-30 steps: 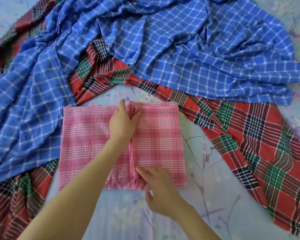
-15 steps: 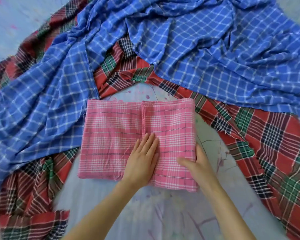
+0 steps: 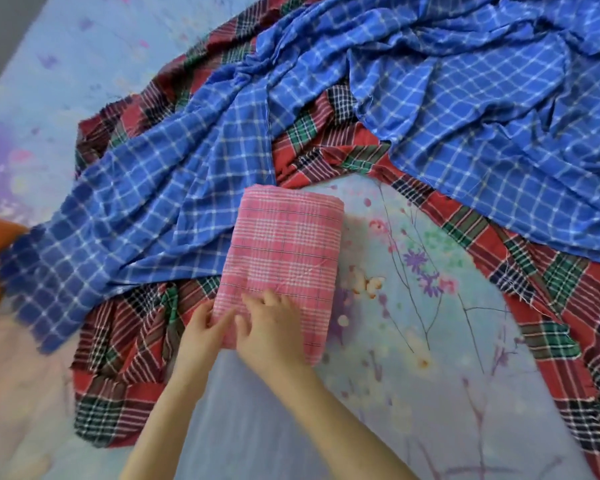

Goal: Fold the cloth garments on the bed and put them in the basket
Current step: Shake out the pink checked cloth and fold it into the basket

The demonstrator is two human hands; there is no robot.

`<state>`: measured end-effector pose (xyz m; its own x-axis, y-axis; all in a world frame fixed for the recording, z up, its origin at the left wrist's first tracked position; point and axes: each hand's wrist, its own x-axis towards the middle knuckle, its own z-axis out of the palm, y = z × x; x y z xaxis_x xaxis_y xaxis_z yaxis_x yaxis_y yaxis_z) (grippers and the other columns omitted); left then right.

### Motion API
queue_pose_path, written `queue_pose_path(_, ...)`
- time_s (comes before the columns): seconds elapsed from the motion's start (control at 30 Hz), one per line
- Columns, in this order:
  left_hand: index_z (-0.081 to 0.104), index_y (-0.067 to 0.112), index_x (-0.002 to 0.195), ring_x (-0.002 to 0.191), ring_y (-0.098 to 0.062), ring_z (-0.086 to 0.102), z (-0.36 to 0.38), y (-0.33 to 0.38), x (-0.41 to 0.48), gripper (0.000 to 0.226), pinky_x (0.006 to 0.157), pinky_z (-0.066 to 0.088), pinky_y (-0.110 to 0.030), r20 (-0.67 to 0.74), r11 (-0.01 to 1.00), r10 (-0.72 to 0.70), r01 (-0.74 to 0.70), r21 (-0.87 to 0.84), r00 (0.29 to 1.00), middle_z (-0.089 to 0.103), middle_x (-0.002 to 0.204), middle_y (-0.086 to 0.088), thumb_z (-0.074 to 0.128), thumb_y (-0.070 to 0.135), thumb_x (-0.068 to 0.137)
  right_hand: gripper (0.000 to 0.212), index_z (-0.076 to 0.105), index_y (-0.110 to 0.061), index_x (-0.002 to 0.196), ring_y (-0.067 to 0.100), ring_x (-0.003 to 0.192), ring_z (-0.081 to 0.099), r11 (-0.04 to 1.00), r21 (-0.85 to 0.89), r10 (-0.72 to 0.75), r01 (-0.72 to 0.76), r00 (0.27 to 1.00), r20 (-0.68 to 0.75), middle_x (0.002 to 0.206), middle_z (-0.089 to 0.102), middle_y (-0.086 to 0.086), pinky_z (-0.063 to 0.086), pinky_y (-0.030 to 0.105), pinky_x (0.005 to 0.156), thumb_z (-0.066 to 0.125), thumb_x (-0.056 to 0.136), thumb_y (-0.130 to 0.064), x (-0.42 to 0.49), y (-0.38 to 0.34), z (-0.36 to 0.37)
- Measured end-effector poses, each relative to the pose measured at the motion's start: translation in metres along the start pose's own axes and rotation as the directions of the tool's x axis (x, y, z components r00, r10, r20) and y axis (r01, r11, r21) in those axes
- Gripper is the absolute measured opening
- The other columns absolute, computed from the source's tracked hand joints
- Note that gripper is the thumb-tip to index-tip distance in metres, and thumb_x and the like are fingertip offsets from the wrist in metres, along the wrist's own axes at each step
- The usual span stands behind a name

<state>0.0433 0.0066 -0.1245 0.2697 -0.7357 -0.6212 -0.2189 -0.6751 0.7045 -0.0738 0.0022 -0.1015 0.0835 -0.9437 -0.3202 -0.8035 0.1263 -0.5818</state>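
- Right hand point(image 3: 274, 332) lies flat on the pink checked cloth point(image 3: 284, 258), fingers point(image 3: 271, 299) spread and relaxed.
- Left hand point(image 3: 201, 327) pinches the cloth's near left corner, thumb on top.
- The pink cloth sits folded into a narrow bundle on the floral bed sheet point(image 3: 413, 341).
- Blue checked cloth point(image 3: 465, 116) and red tartan cloth point(image 3: 551, 306) sprawl unfolded around it.

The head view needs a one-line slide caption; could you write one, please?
Both hands, left and right, on a folded pink cloth beside unfolded blue and red plaids.
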Motion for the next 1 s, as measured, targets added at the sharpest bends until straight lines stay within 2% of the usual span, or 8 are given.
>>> queue_pose_path(0.13,0.059,0.011,0.114,0.091,-0.024,0.061,0.011,-0.010,0.005,0.031,0.083,0.048,-0.038,-0.194,0.991,0.062,-0.038,0.125,0.979,0.065,0.100,-0.006,0.067,0.015,0.085,0.040,0.065,-0.015,0.107,0.029,0.083,0.062,0.984,-0.020,0.158,-0.176,0.922,-0.354,0.095,0.063,0.005,0.053,0.040,0.068,0.071,0.068,-0.020,-0.017,0.044,-0.007)
queue_pose_path(0.33,0.048,-0.007,0.119,0.096,-0.031,0.057,0.027,-0.019,-0.016,0.061,0.082,0.041,-0.036,-0.459,0.982,-0.182,0.184,-0.042,0.870,0.056,0.099,-0.017,0.066,0.040,0.084,0.053,0.049,-0.010,0.122,0.028,0.103,0.061,0.708,0.434,0.580,-0.557,0.809,0.092,0.118,0.062,0.007,0.050,0.040,0.086,0.064,0.083,-0.042,-0.015,0.066,-0.003)
queue_pose_path(0.43,0.056,0.001,0.092,0.080,-0.030,0.059,0.038,-0.031,-0.045,0.061,0.078,0.047,-0.041,-0.079,0.787,-0.494,0.407,-0.464,0.866,0.059,0.088,-0.019,0.061,0.060,0.078,0.048,0.058,-0.003,0.107,0.033,0.098,0.062,0.656,0.454,0.637,-0.602,0.765,0.095,0.101,0.064,0.010,0.050,0.042,0.084,0.066,0.079,-0.041,-0.012,0.058,-0.002)
queue_pose_path(0.53,0.054,0.009,0.083,0.064,-0.023,0.051,0.044,-0.023,-0.061,0.056,0.061,0.043,-0.038,0.304,0.489,-0.463,0.526,-0.696,0.833,0.057,0.073,-0.010,0.059,0.063,0.069,0.050,0.059,0.002,0.103,0.034,0.098,0.063,0.496,0.591,0.697,-0.636,0.697,0.166,0.094,0.064,0.010,0.051,0.045,0.085,0.072,0.070,-0.032,-0.021,0.044,0.003)
queue_pose_path(0.7,0.057,0.009,0.118,0.085,-0.025,0.065,0.028,-0.008,-0.063,0.040,0.063,0.052,-0.038,0.016,0.479,-0.434,0.246,-0.843,0.901,0.067,0.105,-0.011,0.069,0.025,0.083,0.026,0.056,-0.003,0.091,0.025,0.081,0.063,0.122,0.750,0.683,-0.650,0.603,0.411,0.091,0.064,0.011,0.053,0.034,0.066,0.075,0.074,-0.009,-0.066,0.025,0.018)
queue_pose_path(0.8,0.055,0.016,0.116,0.091,-0.021,0.063,0.013,-0.006,-0.095,0.042,0.076,0.054,-0.040,-0.274,0.702,-0.310,0.024,-0.712,0.910,0.064,0.109,-0.006,0.075,0.020,0.079,0.030,0.059,0.003,0.105,0.030,0.074,0.067,-0.075,0.748,0.550,-0.660,0.598,0.583,0.096,0.067,0.021,0.057,0.037,0.053,0.071,0.080,-0.006,-0.097,0.013,0.012)
queue_pose_path(0.9,0.053,0.027,0.117,0.103,-0.019,0.061,-0.005,0.006,-0.131,0.045,0.091,0.051,-0.047,-0.375,0.878,-0.016,-0.166,-0.448,0.927,0.062,0.114,0.003,0.075,0.021,0.078,0.034,0.055,-0.001,0.111,0.027,0.066,0.066,0.035,0.709,0.484,-0.704,0.633,0.604,0.092,0.066,0.019,0.055,0.032,0.049,0.069,0.084,-0.014,-0.128,0.006,-0.008)
queue_pose_path(1.0,0.052,0.037,0.122,0.099,0.003,0.059,-0.021,0.029,-0.158,0.052,0.087,0.049,-0.026,-0.386,0.904,0.314,-0.398,-0.157,0.867,0.062,0.109,0.025,0.073,0.018,0.079,0.051,0.041,-0.014,0.118,0.025,0.075,0.064,0.214,0.720,0.567,-0.660,0.684,0.459,0.101,0.063,0.015,0.053,0.034,0.060,0.074,0.080,-0.025,-0.150,0.010,-0.031)
